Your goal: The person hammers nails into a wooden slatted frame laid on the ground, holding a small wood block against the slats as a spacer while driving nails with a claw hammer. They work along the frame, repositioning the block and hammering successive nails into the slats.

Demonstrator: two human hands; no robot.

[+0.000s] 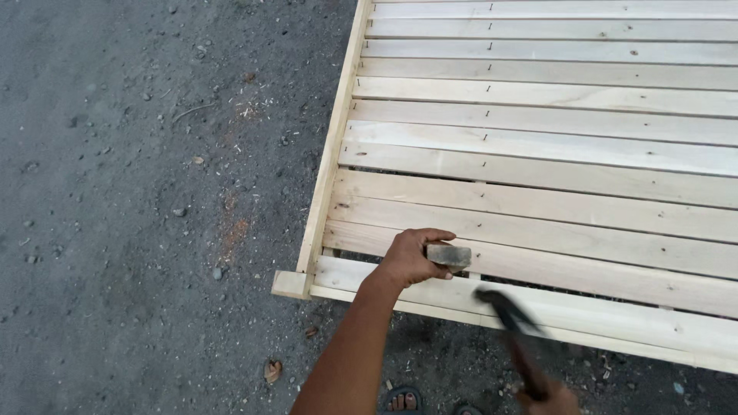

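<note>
My left hand (409, 257) reaches over the near edge of a pale wooden slatted panel (538, 154) lying on the ground. It grips a small grey block (449, 255) pressed against the gap between the two nearest slats. My right hand (547, 400) shows only partly at the bottom edge and holds a dark hammer (507, 315), blurred by motion, its head over the nearest slat just right of the block.
Dark gravelly ground (154, 192) with small stones and wood chips lies left of the panel. The panel's side rail (327, 154) runs up the left edge. A sandalled foot (403, 400) shows at the bottom by a dry leaf (272, 371).
</note>
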